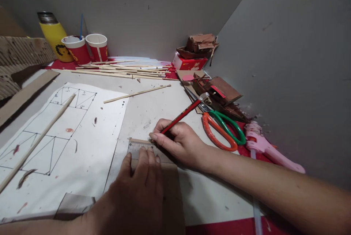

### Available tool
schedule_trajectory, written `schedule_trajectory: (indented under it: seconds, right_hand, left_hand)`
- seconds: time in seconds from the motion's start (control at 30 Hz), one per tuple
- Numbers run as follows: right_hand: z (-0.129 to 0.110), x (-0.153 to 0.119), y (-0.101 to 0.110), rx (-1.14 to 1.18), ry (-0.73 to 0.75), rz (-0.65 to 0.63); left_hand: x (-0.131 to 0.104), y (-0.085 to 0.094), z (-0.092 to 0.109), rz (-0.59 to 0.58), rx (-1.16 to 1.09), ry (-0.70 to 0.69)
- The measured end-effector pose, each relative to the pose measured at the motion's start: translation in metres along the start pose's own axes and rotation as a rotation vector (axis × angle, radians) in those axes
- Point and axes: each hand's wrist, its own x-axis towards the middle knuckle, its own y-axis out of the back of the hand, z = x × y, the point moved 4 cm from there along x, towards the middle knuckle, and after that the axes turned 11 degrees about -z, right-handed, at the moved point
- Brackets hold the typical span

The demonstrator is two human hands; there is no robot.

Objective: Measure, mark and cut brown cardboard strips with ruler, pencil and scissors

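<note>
My right hand [181,143] is closed round a red pencil [182,116], its lower end near a short wooden stick [140,140]. The stick lies along the upper edge of a clear ruler [134,148]. My left hand [142,180] presses the ruler down with its fingertips, over a brown cardboard piece [172,194]. The pencil's tip is hidden behind my right fingers. Left of my hands lies a white paper [93,132] with truss-like line drawings, and a long stick [46,132] rests across it.
Sticks [123,70] lie in a pile at the back, near two paper cups [97,41] and a yellow bottle [53,35]. Scissors [219,129] and a pink glue gun [268,149] are at the right. Corrugated cardboard [24,56] stands at the left.
</note>
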Motion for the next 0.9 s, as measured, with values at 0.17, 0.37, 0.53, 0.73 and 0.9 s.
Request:
schedule_trajectory:
  seconds: [0.17, 0.37, 0.53, 0.73, 0.9]
  right_hand:
    - [0.0038, -0.001, 0.0021, 0.07, -0.047, 0.036]
    - [0.0031, -0.0005, 0.0013, 0.025, -0.049, -0.005]
    - [0.002, 0.0, -0.001, -0.024, -0.038, -0.011]
    - [0.0033, -0.0018, 0.0009, 0.043, -0.032, 0.049]
    - [0.0042, -0.0029, 0.0015, 0.042, -0.031, 0.04]
  left_hand:
    - [0.0007, 0.0022, -0.0008, -0.022, -0.013, 0.003]
    - [0.0017, 0.0044, -0.0021, -0.044, -0.021, -0.005]
    - [0.0013, 0.0021, -0.0012, -0.026, -0.016, 0.001]
    - [-0.0015, 0.0019, 0.0002, -0.019, -0.001, -0.012]
    - [0.0001, 0.0037, -0.0005, -0.01, -0.011, -0.01]
